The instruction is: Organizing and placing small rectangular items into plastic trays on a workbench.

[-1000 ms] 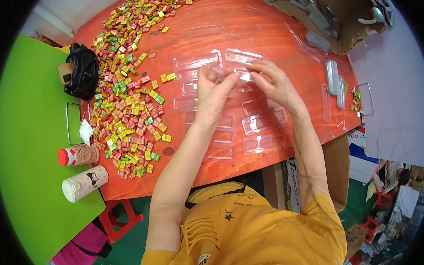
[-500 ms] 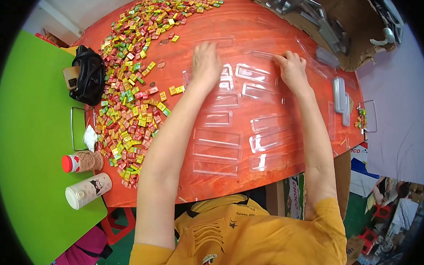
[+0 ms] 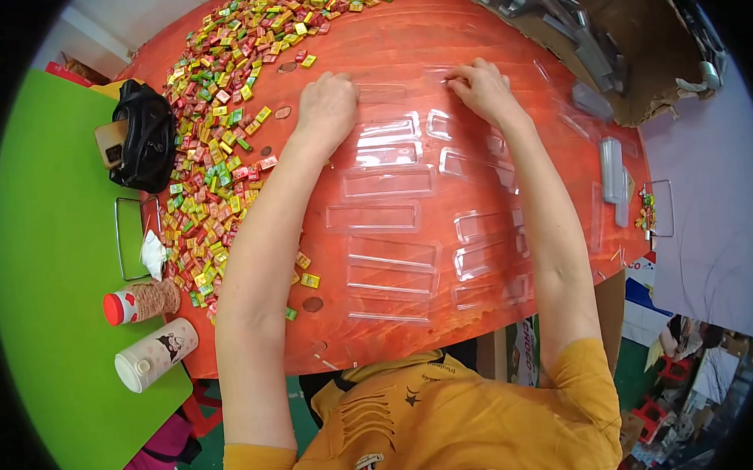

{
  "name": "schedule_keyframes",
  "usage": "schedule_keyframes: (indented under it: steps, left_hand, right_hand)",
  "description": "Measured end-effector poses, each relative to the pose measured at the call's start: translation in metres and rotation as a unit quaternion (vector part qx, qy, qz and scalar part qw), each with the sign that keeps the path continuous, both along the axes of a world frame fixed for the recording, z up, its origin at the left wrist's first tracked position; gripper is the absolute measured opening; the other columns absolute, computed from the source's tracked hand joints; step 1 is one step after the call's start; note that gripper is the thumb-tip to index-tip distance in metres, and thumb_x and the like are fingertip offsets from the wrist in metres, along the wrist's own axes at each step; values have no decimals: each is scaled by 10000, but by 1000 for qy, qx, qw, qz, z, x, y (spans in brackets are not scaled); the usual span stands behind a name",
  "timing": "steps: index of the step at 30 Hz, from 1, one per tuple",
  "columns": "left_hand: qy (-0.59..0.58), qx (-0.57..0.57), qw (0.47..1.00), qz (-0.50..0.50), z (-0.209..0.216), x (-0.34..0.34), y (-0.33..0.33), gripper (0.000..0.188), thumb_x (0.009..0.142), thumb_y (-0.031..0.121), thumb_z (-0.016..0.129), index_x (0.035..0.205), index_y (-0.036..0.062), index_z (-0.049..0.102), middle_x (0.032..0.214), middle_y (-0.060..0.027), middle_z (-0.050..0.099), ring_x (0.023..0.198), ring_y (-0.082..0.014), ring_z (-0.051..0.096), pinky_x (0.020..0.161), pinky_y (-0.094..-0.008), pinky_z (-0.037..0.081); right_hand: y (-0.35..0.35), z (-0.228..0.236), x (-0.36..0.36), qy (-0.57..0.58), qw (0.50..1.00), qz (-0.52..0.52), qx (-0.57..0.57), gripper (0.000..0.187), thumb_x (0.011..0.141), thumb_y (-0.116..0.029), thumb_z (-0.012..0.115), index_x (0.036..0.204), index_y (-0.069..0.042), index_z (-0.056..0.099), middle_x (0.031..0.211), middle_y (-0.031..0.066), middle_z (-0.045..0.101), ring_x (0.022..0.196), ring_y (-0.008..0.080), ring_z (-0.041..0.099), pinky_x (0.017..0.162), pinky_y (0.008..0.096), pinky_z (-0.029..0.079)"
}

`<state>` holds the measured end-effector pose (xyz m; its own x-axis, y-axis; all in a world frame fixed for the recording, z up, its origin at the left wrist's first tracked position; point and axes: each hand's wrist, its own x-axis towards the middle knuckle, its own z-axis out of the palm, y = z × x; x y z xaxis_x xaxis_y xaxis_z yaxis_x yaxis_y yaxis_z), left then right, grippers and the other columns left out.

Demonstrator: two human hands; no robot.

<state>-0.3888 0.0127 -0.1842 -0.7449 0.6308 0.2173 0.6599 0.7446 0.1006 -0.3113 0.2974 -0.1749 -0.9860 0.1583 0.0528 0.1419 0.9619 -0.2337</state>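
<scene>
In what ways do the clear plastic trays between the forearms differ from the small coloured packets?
The clear trays are see-through; the small packets are yellow, red and green. Each tray is long, each packet much shorter. The trays lie mostly in two rough columns; the packets crowd together at the left. Both lie on the red table.

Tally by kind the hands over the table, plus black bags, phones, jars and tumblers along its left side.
Left hand and right hand: 2
Black bag: 1
Gold smartphone: 1
Red-lidded jar: 1
Cream lidded tumbler: 1
Total: 6
</scene>
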Motion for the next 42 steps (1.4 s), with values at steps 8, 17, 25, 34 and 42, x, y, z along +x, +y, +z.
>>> schedule_keyframes:
  steps: [8,17,25,34,42]
  left_hand:
    - [-50,151,985,-71,15,24,-2,226,904,76,663,1090,38,786,1035,-158,710,1101,-367,653,964,-477,540]
    - [-50,54,985,-154,4,100,65,204,965,233,701,1080,78,766,1160,-103,701,1168,-305,639,1025,-532,437]
    - [28,85,988,-123,-4,143,68,254,914,256,749,1058,49,781,1181,-143,691,1197,-323,607,1058,-553,404]
    - [15,105,983,-151,-5,203,45,224,955,256,718,1040,55,766,1070,-108,701,1158,-300,620,1049,-553,405]
    - [16,48,990,-132,-2,285,29,417,965,263,684,1305,22,672,1436,-187,587,1367,-346,528,1134,-639,351]
  right_hand:
    - [31,-5,28,108,989,11,-105,254,996,-245,694,1192,-107,775,1219,153,683,1148,315,658,986,426,524]
    - [16,-3,95,136,987,-15,-87,289,1023,-271,673,1266,-138,754,1295,138,660,1240,353,598,1068,434,482]
    - [-14,-20,149,77,996,33,-26,301,1035,-298,673,1303,-183,749,1429,108,608,1352,325,527,1100,529,410]
    - [6,-13,223,191,978,14,-88,283,1035,-217,675,1299,-140,742,1413,121,631,1356,326,537,1142,447,426]
    - [-52,-29,306,195,979,-20,-52,377,1037,-268,676,1376,-103,673,1496,166,569,1402,356,511,1165,490,359]
